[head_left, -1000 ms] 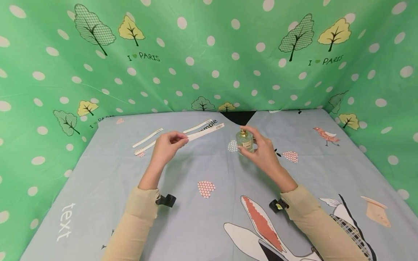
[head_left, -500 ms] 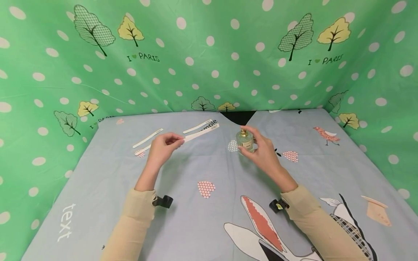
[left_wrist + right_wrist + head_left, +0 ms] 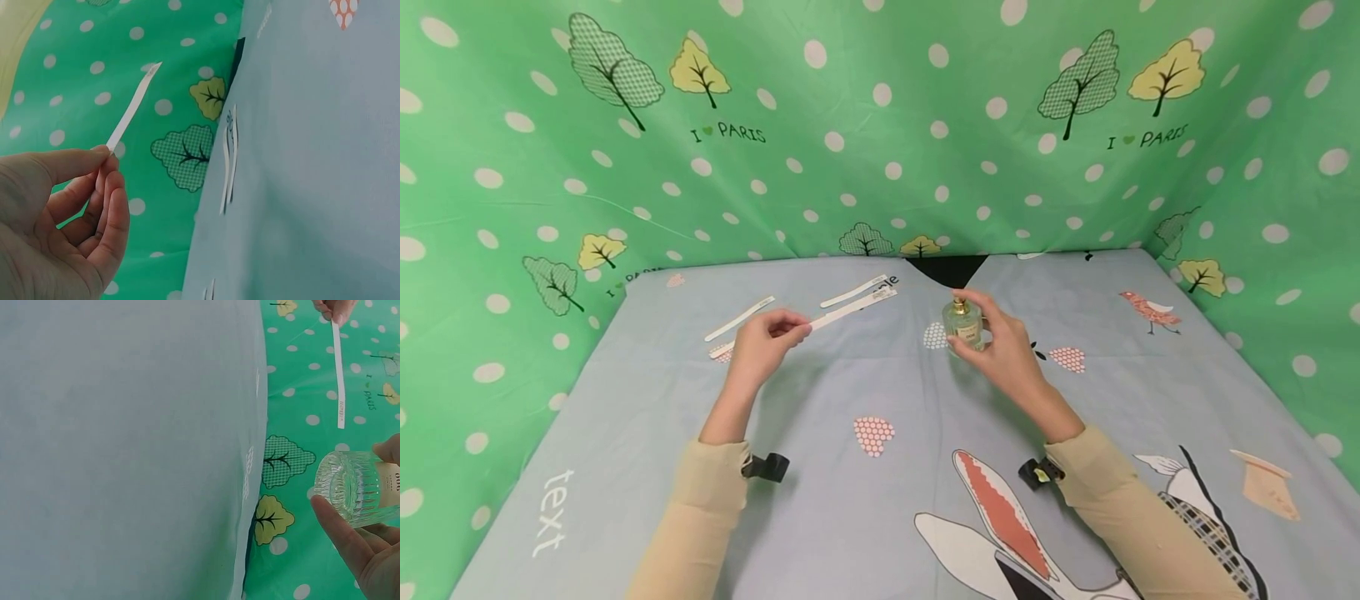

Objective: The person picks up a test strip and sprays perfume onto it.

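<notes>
With your left hand [image 3: 762, 346] you pinch one end of a white strip [image 3: 856, 309] between closed thumb and fingers, above the desk [image 3: 820, 525] where other strips [image 3: 739, 318] lie, while your right hand [image 3: 1006, 352], spread to the bottle's width, grips the glass bottle [image 3: 961, 323] raised alongside.

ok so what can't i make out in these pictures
Head view: print on the narrow white paper strip in the left hand, too small to read.
Head view: right end of the lower-left white strip, hidden by that hand.
Left wrist view: lowest two white strips, cut off by the bottom edge.
Right wrist view: gold neck of the clear glass bottle, cut off by the right edge.
</notes>
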A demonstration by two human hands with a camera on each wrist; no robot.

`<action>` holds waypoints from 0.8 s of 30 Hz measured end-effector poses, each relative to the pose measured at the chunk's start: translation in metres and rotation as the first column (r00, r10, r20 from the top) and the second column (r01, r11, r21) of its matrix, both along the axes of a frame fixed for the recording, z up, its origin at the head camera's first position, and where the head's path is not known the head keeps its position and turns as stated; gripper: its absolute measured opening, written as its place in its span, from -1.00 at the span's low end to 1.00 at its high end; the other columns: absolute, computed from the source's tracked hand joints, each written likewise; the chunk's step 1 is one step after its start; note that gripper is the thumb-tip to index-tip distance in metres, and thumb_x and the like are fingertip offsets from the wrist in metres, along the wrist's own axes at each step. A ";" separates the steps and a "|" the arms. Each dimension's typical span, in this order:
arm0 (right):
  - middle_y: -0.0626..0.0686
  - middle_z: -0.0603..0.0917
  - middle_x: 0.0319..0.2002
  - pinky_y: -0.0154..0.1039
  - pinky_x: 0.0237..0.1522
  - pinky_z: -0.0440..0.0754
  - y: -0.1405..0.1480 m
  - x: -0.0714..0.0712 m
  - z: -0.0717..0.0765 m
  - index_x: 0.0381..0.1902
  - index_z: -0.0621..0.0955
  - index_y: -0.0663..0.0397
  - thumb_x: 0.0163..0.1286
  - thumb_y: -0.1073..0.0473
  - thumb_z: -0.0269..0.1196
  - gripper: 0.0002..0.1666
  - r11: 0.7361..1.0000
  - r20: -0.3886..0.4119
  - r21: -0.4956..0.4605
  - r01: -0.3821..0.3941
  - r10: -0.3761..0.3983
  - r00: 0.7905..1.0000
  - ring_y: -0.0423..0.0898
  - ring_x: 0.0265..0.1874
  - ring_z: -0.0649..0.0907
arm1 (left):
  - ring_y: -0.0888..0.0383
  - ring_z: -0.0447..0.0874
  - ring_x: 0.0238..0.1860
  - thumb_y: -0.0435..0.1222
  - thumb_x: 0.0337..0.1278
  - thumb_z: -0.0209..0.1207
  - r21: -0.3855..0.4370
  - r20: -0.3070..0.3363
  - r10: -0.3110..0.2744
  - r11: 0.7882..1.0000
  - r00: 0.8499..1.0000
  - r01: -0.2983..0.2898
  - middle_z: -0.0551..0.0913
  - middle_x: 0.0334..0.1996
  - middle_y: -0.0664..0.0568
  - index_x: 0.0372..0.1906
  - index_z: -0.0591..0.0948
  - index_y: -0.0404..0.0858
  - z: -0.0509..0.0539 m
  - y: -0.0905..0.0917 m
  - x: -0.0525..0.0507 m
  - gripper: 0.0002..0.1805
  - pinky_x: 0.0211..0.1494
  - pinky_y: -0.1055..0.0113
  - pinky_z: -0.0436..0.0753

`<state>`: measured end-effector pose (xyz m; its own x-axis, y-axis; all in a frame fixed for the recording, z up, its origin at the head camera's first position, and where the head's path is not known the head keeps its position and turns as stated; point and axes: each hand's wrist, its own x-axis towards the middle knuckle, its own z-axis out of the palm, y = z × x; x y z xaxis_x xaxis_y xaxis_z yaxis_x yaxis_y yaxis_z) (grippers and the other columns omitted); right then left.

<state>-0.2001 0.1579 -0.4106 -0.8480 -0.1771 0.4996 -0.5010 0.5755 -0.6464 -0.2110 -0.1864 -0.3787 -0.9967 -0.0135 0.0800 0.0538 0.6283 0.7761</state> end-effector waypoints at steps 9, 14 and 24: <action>0.30 0.68 0.01 -0.39 -0.65 0.61 -0.001 0.000 0.000 0.36 0.39 -0.17 0.19 0.27 0.46 -0.18 1.000 0.001 0.002 0.002 -0.002 1.000 0.28 -0.06 0.74 | 0.31 0.60 -0.37 -0.21 0.27 0.29 0.002 0.001 0.015 1.000 1.000 -0.015 0.76 -0.22 -0.19 -0.10 0.73 -0.30 -0.002 -0.008 0.001 -0.75 -0.28 0.51 0.55; 0.30 0.69 -0.01 -0.36 -0.65 0.61 -0.001 0.000 0.000 0.36 0.40 -0.17 0.18 0.28 0.45 -0.18 1.000 0.001 -0.006 -0.002 0.002 1.000 0.29 -0.06 0.74 | 0.33 0.59 -0.37 -0.21 0.28 0.28 0.001 0.011 0.030 1.000 1.000 -0.030 0.75 -0.20 -0.19 -0.10 0.73 -0.31 -0.003 -0.013 0.003 -0.75 -0.28 0.51 0.55; 0.31 0.70 -0.02 -0.34 -0.67 0.61 -0.001 0.000 0.001 0.35 0.41 -0.15 0.17 0.31 0.45 -0.19 1.000 0.005 -0.016 -0.005 0.005 1.000 0.31 -0.06 0.73 | 0.42 0.56 -0.43 -0.23 0.27 0.28 -0.002 0.011 0.061 0.998 0.998 -0.061 0.76 -0.22 -0.21 -0.09 0.72 -0.33 -0.008 -0.025 0.006 -0.75 -0.31 0.56 0.54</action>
<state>-0.2002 0.1571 -0.4098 -0.8496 -0.1735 0.4981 -0.5006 0.5626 -0.6580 -0.2048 -0.2115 -0.3869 -0.9949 -0.0744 0.0686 0.0062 0.6318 0.7751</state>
